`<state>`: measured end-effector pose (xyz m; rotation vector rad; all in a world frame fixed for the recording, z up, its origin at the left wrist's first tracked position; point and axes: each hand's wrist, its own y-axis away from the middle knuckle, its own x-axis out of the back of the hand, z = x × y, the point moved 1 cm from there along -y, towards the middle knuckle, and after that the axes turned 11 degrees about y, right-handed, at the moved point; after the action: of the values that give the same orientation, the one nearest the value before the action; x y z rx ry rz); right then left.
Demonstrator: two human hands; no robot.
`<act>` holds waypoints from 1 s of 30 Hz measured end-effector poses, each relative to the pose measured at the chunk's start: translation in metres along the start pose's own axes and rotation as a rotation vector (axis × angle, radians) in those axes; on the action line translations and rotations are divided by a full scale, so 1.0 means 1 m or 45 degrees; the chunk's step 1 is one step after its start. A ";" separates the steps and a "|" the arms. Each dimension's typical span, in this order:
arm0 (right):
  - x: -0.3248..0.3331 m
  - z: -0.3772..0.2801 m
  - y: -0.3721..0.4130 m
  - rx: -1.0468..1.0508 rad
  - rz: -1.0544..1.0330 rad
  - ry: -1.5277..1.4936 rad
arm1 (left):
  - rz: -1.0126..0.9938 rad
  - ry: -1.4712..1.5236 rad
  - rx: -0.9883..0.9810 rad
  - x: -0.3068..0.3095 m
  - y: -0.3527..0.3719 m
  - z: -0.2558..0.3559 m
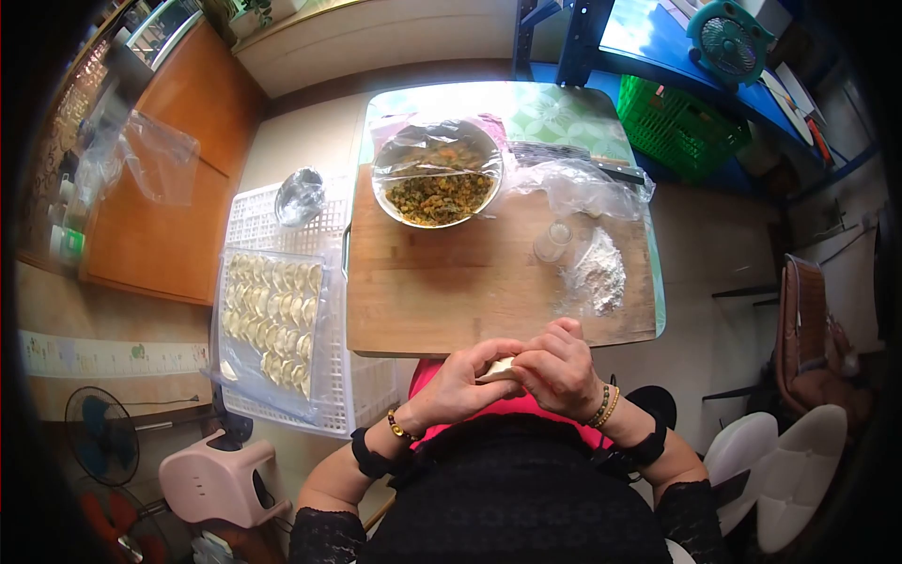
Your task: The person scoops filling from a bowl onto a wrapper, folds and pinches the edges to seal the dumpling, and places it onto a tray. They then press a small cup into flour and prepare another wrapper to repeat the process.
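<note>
A pale dumpling (pixel 499 369) sits between my two hands, just off the near edge of the wooden board (pixel 451 291). My left hand (pixel 462 381) cradles it from the left with the fingers closed round it. From the right, the fingers of my right hand (pixel 561 368) pinch its edge, hiding part of it. On the board's far side stands a metal bowl of chopped filling (pixel 440 199), partly covered by clear plastic film. Loose white flour (pixel 601 273) lies in a heap at the board's right, beside a small clear glass (pixel 553 242).
Left of the board, rows of dumplings (pixel 272 315) lie on a plastic-covered tray over a white crate (pixel 366 395). A plastic-wrapped bowl (pixel 301 197) stands behind them. A crumpled plastic bag (pixel 573 186) and a knife (pixel 615 171) lie at the board's far right.
</note>
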<state>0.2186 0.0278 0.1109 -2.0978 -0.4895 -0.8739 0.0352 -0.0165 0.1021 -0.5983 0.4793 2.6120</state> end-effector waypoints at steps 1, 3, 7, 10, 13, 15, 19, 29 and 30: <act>-0.001 0.001 0.001 -0.002 -0.001 0.001 | 0.002 0.003 0.001 0.000 0.000 0.000; -0.001 0.001 0.001 -0.005 -0.003 0.000 | 0.001 -0.036 -0.016 0.000 -0.001 0.000; 0.001 -0.002 -0.004 -0.049 -0.010 -0.051 | 0.026 -0.162 0.002 0.000 -0.004 0.003; -0.002 0.001 -0.002 0.004 -0.045 -0.055 | 0.000 -0.316 -0.102 -0.001 -0.007 0.004; -0.004 0.003 0.001 0.009 -0.065 -0.068 | -0.015 -0.189 0.007 -0.001 -0.008 0.005; -0.004 0.004 0.002 -0.006 -0.077 -0.079 | -0.002 -0.049 0.053 0.001 -0.008 0.001; -0.001 -0.001 -0.006 -0.065 -0.034 -0.040 | 0.038 -0.290 -0.034 0.003 -0.009 0.002; -0.011 0.002 -0.007 -0.044 -0.122 -0.139 | -0.012 -0.168 -0.024 0.005 -0.012 -0.011; -0.011 0.002 -0.007 -0.043 -0.123 -0.139 | 0.000 -0.214 -0.047 0.005 -0.011 -0.011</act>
<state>0.2078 0.0330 0.1061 -2.1764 -0.6422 -0.8302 0.0400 -0.0095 0.0882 -0.3854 0.3788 2.6477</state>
